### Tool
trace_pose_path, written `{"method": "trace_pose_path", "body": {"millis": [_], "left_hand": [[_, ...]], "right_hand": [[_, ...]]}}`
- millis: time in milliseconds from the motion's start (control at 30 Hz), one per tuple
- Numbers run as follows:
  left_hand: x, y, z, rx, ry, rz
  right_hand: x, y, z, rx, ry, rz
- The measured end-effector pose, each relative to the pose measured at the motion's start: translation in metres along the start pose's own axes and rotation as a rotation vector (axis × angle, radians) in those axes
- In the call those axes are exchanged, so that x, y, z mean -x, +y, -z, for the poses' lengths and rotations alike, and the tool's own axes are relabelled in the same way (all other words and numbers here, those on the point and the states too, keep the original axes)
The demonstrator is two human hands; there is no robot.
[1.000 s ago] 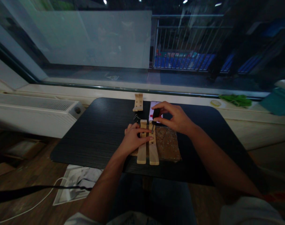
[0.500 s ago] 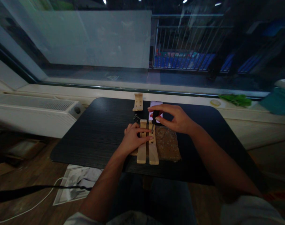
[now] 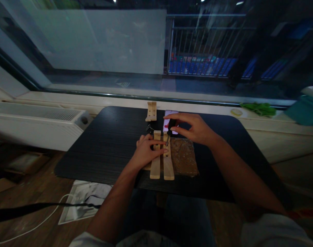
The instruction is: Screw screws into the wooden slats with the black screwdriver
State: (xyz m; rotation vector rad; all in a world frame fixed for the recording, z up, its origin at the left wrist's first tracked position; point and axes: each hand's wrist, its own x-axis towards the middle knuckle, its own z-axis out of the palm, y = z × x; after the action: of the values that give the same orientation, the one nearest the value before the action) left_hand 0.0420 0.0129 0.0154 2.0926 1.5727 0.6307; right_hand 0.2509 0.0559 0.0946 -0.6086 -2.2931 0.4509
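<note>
My right hand (image 3: 197,128) grips the black handle of a screwdriver (image 3: 172,124) between thumb and fingers. The slanting shaft reaches down to a hole, or a small screw, in the right wooden piece (image 3: 168,169). My left hand (image 3: 147,151) lies across the left wooden piece (image 3: 155,168), its index finger and thumb holding the right piece on either side of the screwdriver's tip. Both pale pieces lie side by side on a brown slab in clear wrapping (image 3: 183,157). Whether a screw sits under the tip is too small to tell.
Behind the slab, small metal screws (image 3: 149,128) lie on the black table (image 3: 99,144). Another pair of pale wooden pieces (image 3: 151,111) lies farther back, beside a lit phone (image 3: 167,118). A radiator (image 3: 40,123) stands left, and green leaves (image 3: 259,109) rest on the windowsill.
Almost nothing differs. My right hand and the screwdriver handle have shifted very slightly to the right; my left hand and the wooden pieces keep their places.
</note>
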Motion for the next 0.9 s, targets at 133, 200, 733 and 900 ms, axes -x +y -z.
{"method": "trace_pose_path", "body": {"millis": [133, 200, 733, 900], "left_hand": [[0.0004, 0.0012, 0.0003, -0.002, -0.003, 0.010], [0.0005, 0.0014, 0.0004, 0.005, 0.000, 0.006], [-0.0002, 0.0008, 0.0001, 0.012, -0.002, 0.007], [0.0002, 0.0015, 0.0001, 0.017, 0.004, 0.001]], "right_hand": [[-0.0005, -0.0003, -0.0004, 0.016, 0.010, 0.000], [-0.0009, 0.0002, -0.0013, 0.021, 0.022, 0.002], [0.0013, 0.0003, -0.0097, -0.021, 0.045, -0.046], [0.0008, -0.0016, -0.0054, -0.037, -0.005, -0.026]]}}
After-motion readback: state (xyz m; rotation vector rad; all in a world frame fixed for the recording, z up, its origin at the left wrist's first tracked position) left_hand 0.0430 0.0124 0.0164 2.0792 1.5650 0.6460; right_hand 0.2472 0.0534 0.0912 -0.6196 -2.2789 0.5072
